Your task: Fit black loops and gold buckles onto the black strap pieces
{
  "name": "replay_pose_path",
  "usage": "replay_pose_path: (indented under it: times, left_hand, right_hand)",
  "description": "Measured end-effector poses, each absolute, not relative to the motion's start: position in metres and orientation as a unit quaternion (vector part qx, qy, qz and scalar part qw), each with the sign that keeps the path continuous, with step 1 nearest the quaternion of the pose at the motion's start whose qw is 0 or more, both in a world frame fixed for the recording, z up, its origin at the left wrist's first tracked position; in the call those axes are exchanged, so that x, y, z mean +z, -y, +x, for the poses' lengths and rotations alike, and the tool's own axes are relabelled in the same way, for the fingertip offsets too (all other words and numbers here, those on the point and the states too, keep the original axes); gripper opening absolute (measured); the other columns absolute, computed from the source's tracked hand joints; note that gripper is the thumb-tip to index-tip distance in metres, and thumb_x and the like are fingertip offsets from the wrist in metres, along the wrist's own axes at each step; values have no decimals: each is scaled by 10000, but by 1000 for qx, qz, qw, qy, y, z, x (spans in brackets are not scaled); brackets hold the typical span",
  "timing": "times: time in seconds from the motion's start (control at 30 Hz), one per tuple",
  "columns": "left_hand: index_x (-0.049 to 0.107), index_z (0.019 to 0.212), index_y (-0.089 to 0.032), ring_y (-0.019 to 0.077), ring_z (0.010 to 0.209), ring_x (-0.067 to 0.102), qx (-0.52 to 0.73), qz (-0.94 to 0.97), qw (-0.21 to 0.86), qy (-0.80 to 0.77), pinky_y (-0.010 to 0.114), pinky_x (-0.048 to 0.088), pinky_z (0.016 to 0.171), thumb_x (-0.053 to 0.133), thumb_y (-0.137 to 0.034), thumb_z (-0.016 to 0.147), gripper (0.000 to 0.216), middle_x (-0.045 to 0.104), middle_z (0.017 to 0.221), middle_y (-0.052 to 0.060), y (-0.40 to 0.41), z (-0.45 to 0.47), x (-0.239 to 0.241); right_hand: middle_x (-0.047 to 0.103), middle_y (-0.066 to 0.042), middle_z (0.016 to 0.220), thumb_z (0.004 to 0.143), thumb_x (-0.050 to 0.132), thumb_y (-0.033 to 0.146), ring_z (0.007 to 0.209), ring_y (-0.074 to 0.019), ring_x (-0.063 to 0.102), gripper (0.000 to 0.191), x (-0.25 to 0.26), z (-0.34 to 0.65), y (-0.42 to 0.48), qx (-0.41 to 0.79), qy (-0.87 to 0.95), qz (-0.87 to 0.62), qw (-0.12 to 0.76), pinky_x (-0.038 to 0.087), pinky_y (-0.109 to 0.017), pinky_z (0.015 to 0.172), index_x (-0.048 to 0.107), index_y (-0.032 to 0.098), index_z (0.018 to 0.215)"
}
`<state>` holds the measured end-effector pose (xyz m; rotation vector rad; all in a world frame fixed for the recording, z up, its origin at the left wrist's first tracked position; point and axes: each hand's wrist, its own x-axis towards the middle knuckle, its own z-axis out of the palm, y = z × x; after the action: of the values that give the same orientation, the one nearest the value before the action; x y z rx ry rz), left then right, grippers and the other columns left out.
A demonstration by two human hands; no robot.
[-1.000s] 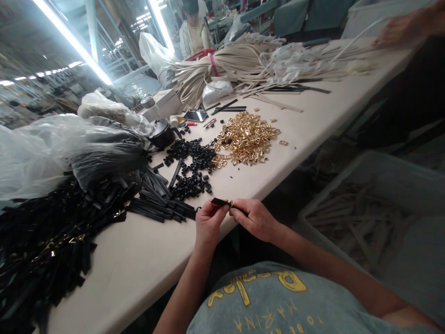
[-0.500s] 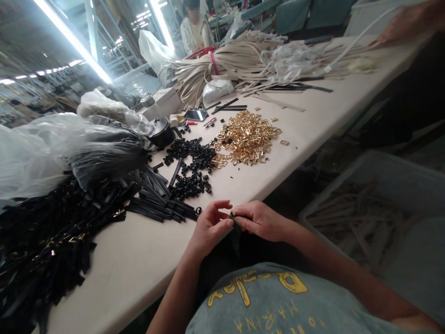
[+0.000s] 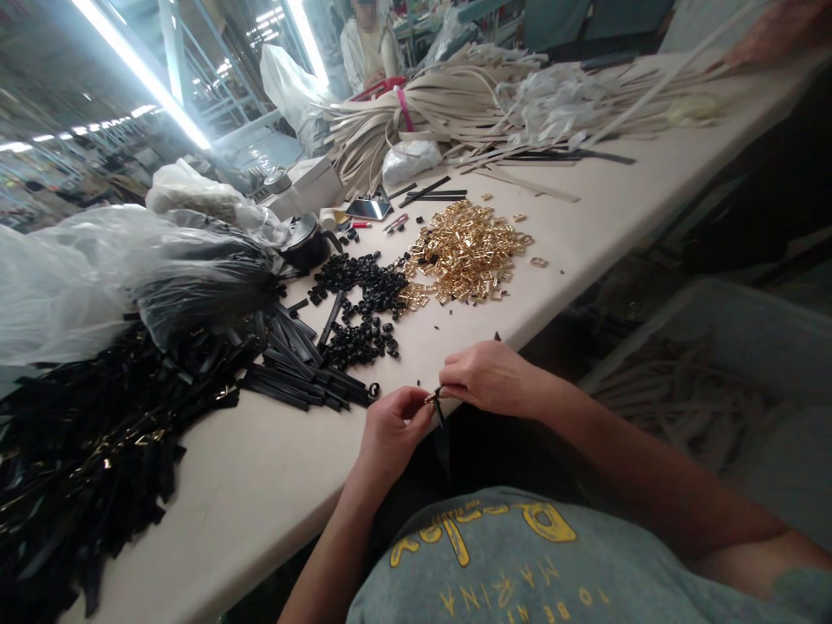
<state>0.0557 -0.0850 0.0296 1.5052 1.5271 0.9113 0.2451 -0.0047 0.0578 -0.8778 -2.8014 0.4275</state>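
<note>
We have both hands together at the near edge of the bench (image 3: 273, 472), on our side of the heap of gold rectangular buckles (image 3: 469, 251) and well apart from it. Our left hand (image 3: 398, 433) is closed to a pinch, thumb and fingertips gripping a short black strap (image 3: 440, 412) with a gold buckle (image 3: 430, 399) on it. Our right hand (image 3: 490, 379) is curled nearly closed, its fingertips pinching the upper end of the same strap; what lies inside its palm is hidden from us. Touching the gold heap on its left, we see small black loops (image 3: 367, 286), and farther left and nearer to us, flat black strips (image 3: 295, 373). Well left of the heap spreads a tangle of black straps (image 3: 97, 442) with gold glints, partly under a clear plastic bag (image 3: 84, 277). Behind the heap and to its left lie a phone (image 3: 369, 209) and a lidded pot (image 3: 305, 245); farther behind it, a bundle of beige strips (image 3: 448, 100) in a pink tie (image 3: 404, 110). Far to its right is a co-worker's blurred hand (image 3: 780, 36).
</note>
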Motion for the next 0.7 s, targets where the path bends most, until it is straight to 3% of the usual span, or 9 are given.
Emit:
replay_pose_path:
  times: [0.07, 0.17, 0.23, 0.4, 0.57, 0.7]
  left_hand:
    - [711, 784, -179, 123, 611, 561, 372, 586, 391, -605, 224, 428, 589, 649, -287, 786, 124, 662, 681, 11, 79, 59, 27]
    - [686, 763, -165, 114, 582, 566, 440, 491, 467, -589, 223, 442, 576, 662, -306, 760, 143, 649, 658, 4, 70, 62, 22]
    - [671, 774, -159, 113, 569, 588, 489, 409, 517, -571, 229, 467, 579, 692, -327, 733, 175, 661, 676, 5, 67, 64, 21]
    - [684, 790, -149, 92, 576, 588, 525, 346, 567, -533, 205, 475, 579, 743, -326, 709, 203, 685, 702, 12, 69, 73, 17]
    - [692, 785, -161, 86, 617, 594, 547, 327, 572, -517, 202, 497, 596, 777, -311, 689, 197, 699, 775, 9, 77, 82, 13]
    - [687, 765, -158, 102, 625, 605, 548, 344, 563, -514, 230, 518, 618, 787, -376, 683, 254, 680, 745, 7, 83, 85, 16]
  right_hand:
    - [681, -50, 785, 909, 593, 272, 745, -175, 593, 201, 59, 242, -2, 80, 951, -270, 126, 374, -291, 714, 667, 173, 751]
    - [699, -72, 942, 903, 601, 239, 911, -207, 603, 105, 56, 240, -5, 54, 925, -275, 257, 385, -342, 881, 678, 180, 864]
    - [688, -81, 956, 895, 615, 269, 915, -210, 603, 117, 50, 241, -1, 84, 878, -337, 329, 406, -340, 870, 667, 174, 853]
    - [673, -55, 841, 857, 654, 391, 784, -188, 623, 227, 29, 241, 16, 290, 836, -356, 300, 460, -292, 719, 682, 167, 880]
    - [700, -61, 1001, 849, 654, 417, 932, -208, 642, 273, 12, 232, 28, 534, 693, -308, 374, 480, -321, 852, 725, 186, 975]
    - [722, -43, 998, 782, 711, 461, 970, -224, 641, 334, 7, 224, 36, 692, 529, -305, 385, 490, -343, 880, 745, 215, 1005]
